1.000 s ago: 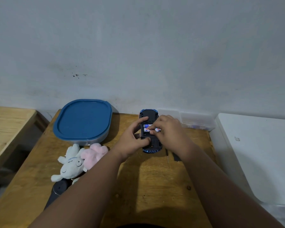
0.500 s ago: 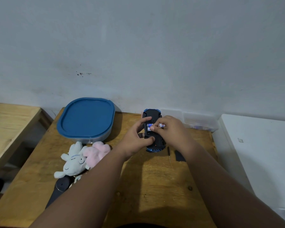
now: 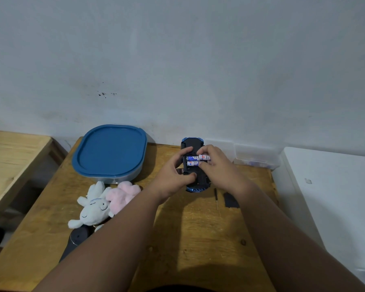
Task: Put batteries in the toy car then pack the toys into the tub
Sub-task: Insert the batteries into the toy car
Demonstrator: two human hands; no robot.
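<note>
My left hand (image 3: 173, 175) grips the upturned toy car (image 3: 193, 165); my right hand (image 3: 217, 165) pinches the battery (image 3: 198, 158) at twelve o'clock, half-seated. Pressing crooked could pop it out.

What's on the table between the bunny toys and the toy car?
Only the person's left arm crosses there in the head view; otherwise bare wooden table.

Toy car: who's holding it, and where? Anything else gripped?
Left hand grips the upturned toy car by its left side. Right hand pinches the upper battery at its right end.
</note>
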